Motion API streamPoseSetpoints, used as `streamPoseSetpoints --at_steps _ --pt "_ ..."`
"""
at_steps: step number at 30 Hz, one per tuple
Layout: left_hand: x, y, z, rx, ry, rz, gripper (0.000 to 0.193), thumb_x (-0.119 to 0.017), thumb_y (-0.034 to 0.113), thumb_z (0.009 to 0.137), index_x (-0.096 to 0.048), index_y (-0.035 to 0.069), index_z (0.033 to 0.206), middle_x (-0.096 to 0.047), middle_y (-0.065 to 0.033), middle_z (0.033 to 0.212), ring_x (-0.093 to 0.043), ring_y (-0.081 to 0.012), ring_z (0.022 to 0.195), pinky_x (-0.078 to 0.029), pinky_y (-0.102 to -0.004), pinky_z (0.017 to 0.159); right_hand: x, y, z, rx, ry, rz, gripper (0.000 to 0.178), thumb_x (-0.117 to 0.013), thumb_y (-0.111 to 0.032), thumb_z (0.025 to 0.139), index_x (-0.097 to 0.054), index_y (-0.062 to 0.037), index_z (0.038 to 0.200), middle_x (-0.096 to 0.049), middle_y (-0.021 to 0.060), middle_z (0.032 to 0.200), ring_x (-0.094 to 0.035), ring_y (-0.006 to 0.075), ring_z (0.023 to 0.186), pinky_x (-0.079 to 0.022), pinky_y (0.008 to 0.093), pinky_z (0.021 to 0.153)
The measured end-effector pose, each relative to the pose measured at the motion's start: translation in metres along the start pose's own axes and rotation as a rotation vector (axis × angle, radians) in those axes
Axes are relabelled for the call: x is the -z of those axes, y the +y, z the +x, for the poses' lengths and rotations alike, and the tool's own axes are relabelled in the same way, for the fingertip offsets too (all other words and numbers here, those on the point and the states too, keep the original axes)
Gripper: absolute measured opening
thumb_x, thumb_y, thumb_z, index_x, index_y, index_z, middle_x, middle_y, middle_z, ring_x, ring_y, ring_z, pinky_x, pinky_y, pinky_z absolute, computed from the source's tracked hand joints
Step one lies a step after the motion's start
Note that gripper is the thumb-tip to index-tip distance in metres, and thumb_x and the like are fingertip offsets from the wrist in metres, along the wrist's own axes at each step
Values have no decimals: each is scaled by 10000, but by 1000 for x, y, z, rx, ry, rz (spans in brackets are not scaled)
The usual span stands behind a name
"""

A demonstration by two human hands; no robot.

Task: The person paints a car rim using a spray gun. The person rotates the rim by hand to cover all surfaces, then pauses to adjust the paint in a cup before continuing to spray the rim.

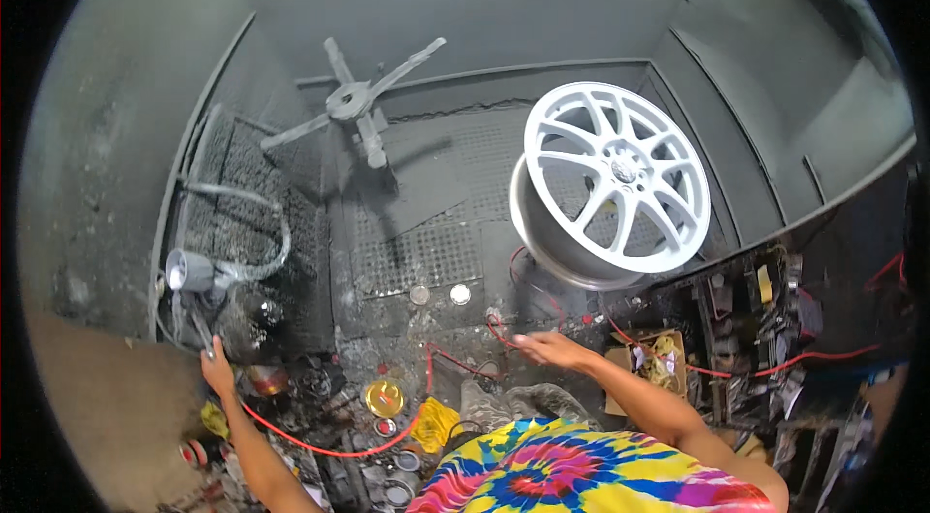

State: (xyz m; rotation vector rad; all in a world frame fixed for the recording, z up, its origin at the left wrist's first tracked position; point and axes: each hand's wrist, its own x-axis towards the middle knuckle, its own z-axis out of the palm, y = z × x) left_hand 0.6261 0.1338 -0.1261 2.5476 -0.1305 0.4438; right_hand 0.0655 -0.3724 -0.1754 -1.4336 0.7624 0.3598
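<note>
At the left, my left hand is closed round the lower end of a metallic spray gun. Just above it is a grey cup-shaped piece; whether it belongs to the gun I cannot tell. A red air hose curves away from beside that wrist. My right hand is over the floor with its fingers stretched leftward, holding nothing I can see; a stretch of hose passes at its fingertips. Beyond it, a white multi-spoke wheel rim stands tilted, its spoked face turned up.
A grey-coated stand with several arms rises at the back left. A looped grey tube hangs by the left wall. Below lie a yellow-gold tin, a yellow cloth and a cardboard box. Clutter-filled shelving lines the right.
</note>
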Motion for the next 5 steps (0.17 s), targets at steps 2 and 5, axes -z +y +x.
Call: streamPoseSetpoints --at_steps 2,5 --pt "1 10 -3 1 6 -13 686 -642 576 919 -665 -86 1095 -683 -310 1085 -639 -455 1042 -471 -471 924 -25 -51 19 275 108 -224 606 -540 -592 994 -716 -21 1100 -687 145 1037 -663 237 987 -515 375 878" --pt "5 21 -2 27 -18 -5 632 -682 549 896 -693 -53 1089 -700 -283 1088 -656 -432 1036 -476 -474 917 -62 -135 52 625 41 -344 665 -529 -667 957 -698 -90 1241 -680 215 1156 -652 309 1106 -488 403 986"
